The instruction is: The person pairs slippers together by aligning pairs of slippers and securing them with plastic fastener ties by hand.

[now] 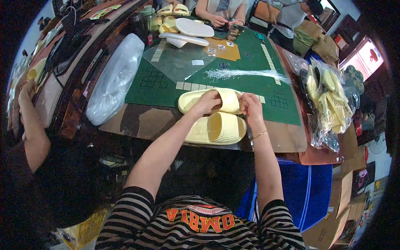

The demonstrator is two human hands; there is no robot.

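Head view: left hand (207, 102) and right hand (251, 105) are gripping the upper yellow slipper (227, 100) on the green mat (250, 66), fingers closed; second slipper (218, 129) is lying just below.

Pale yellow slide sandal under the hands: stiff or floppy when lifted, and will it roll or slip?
The far slide sandal, touched by the left hand and right hand, looks thick and moulded like foam, so probably light and slightly bendy, not floppy. Its flat sole on the green mat suggests no rolling. The ribbed near sandal hints at decent grip.
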